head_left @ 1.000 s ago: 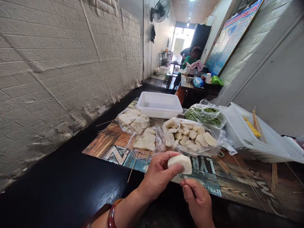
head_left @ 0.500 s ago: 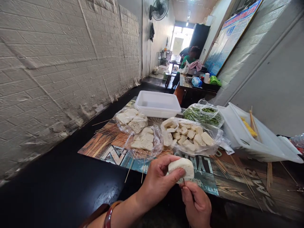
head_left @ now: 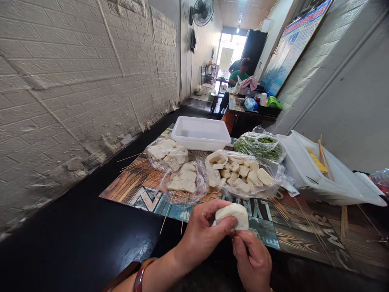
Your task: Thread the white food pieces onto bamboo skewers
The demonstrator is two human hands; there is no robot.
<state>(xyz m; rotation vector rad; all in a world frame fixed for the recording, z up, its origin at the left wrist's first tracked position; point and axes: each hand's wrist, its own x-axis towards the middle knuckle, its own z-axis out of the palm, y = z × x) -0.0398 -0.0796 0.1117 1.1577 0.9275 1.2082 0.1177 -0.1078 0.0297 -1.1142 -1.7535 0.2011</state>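
Observation:
My left hand (head_left: 209, 225) grips a thick white food slice (head_left: 235, 215), thumb on its near face and fingers behind. The slice looks like tofu or steamed bun; I cannot tell which. Just below it, my right hand (head_left: 252, 255) pinches a thin wooden skewer (head_left: 234, 232) whose upper end meets the slice's lower edge. Most of that skewer is hidden by the fingers. Beyond my hands lie plastic bags of similar pale pieces: a large bag of chunks (head_left: 247, 176), a bag of slices (head_left: 184, 180), and another bag (head_left: 170, 154) at the far left.
A white plastic tub (head_left: 200, 140) stands at the table's back, beside a bag of green vegetables (head_left: 259, 146). Tilted white bins (head_left: 331, 182) on the right hold skewers and something yellow. Loose skewers (head_left: 279, 211) lie about. A person in green (head_left: 238, 77) is farther back.
My right hand has edged up towards the slice, and less of the skewer shows between them. The left hand keeps its hold. The view has shifted very slightly.

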